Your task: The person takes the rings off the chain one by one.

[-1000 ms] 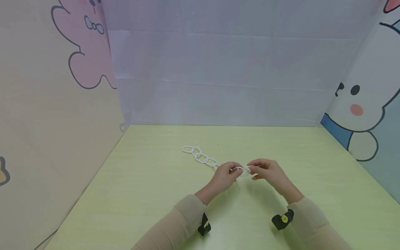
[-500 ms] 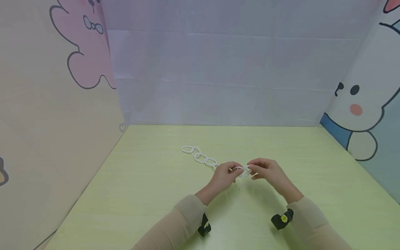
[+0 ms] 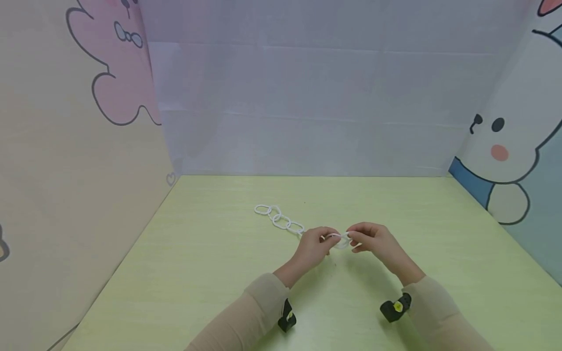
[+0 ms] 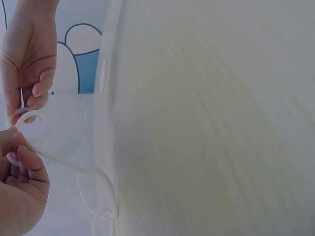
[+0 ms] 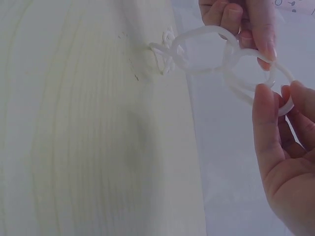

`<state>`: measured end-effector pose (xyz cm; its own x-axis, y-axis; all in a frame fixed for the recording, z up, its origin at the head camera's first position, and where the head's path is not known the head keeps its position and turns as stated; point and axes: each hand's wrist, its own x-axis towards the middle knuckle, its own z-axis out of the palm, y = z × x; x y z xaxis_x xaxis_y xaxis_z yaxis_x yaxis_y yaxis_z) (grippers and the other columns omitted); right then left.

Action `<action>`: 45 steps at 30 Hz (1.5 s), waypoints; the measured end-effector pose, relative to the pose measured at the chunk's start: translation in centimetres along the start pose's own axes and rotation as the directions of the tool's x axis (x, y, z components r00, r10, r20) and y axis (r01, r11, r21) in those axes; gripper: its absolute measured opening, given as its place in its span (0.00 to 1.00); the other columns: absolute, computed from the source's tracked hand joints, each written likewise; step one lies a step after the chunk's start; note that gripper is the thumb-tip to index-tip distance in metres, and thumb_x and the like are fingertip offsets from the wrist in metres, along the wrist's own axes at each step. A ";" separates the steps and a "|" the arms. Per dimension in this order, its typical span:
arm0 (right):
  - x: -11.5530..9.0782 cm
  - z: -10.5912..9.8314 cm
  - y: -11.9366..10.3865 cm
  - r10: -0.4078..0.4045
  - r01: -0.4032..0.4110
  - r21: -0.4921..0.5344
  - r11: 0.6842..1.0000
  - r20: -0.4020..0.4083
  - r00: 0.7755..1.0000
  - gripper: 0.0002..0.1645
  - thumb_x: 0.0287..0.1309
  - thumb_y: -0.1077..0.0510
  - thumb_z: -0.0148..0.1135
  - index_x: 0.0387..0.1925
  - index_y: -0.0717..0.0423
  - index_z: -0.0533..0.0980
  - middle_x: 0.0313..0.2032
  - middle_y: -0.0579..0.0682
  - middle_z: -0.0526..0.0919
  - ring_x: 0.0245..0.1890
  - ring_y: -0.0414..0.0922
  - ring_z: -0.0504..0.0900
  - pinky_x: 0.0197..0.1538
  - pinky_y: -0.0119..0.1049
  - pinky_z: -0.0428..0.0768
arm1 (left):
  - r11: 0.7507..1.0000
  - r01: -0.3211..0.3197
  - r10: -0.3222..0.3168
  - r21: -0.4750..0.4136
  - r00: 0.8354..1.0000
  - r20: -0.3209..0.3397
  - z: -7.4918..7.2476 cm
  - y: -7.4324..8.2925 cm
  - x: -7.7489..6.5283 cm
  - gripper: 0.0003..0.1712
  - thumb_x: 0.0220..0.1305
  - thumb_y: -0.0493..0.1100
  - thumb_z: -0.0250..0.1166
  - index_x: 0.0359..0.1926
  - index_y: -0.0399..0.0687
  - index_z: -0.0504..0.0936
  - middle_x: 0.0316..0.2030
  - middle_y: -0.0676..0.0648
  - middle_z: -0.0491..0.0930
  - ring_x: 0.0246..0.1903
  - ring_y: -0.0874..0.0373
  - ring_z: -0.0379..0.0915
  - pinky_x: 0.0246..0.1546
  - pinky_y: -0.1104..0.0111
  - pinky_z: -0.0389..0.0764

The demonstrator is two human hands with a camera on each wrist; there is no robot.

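A white plastic chain (image 3: 275,217) of oval links lies on the table, its near end raised to the hands. My left hand (image 3: 311,246) pinches a link between thumb and index finger. Opposite it, my right hand (image 3: 375,241) pinches an end link with thumb and fingertips. In the right wrist view the links (image 5: 209,29) between the hands overlap; whether the end one is closed or has a gap, I cannot tell. The left wrist view has the chain's links (image 4: 64,161) hanging from the left hand (image 4: 22,194) towards the table.
The pale yellow-green table (image 3: 197,292) reaches back to a plain whitish cloth wall (image 3: 307,107). Side panels with cartoon animals (image 3: 496,146) stand left and right. Black wrist cameras (image 3: 395,308) sit at both cuffs.
Both hands keep their grip on the links and have barely moved. The head view has shifted very slightly; the chain on the table lies as before.
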<state>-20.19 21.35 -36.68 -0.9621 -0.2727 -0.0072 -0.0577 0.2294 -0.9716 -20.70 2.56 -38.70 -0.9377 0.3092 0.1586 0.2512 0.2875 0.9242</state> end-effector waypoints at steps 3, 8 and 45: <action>0.0 0.0 0.1 0.002 -0.002 -0.003 1.000 0.003 1.000 0.19 0.62 0.57 0.57 0.44 0.72 0.72 0.33 0.57 0.77 0.32 0.44 0.77 0.37 0.38 0.80 | 1.000 -0.006 0.006 -0.003 1.000 -0.006 0.1 0.0 0.0 0.09 0.63 0.43 0.61 0.39 0.42 0.82 0.27 0.54 0.78 0.15 0.65 0.67 0.14 0.74 0.68; 0.0 0.0 0.2 -0.002 0.002 -0.004 1.000 0.007 1.000 0.20 0.62 0.57 0.57 0.44 0.72 0.71 0.32 0.57 0.76 0.31 0.44 0.76 0.38 0.38 0.80 | 1.000 -0.012 0.012 -0.009 1.000 -0.010 0.2 -0.2 0.0 0.09 0.63 0.43 0.61 0.38 0.43 0.82 0.27 0.54 0.77 0.16 0.65 0.67 0.15 0.74 0.68; 0.1 0.3 0.1 0.014 -0.014 0.028 1.000 0.003 1.000 0.20 0.62 0.57 0.57 0.43 0.74 0.71 0.30 0.58 0.75 0.28 0.42 0.76 0.37 0.36 0.80 | 1.000 0.002 -0.002 -0.002 0.997 -0.074 0.1 -0.1 0.1 0.07 0.59 0.42 0.65 0.34 0.43 0.84 0.21 0.56 0.74 0.14 0.67 0.67 0.14 0.75 0.68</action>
<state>-20.25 21.06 -36.88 -0.9619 -0.2727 -0.0216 -0.0367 0.2067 -0.9777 -20.78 2.61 -38.79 -0.9534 0.2404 0.1824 0.2491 0.2862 0.9252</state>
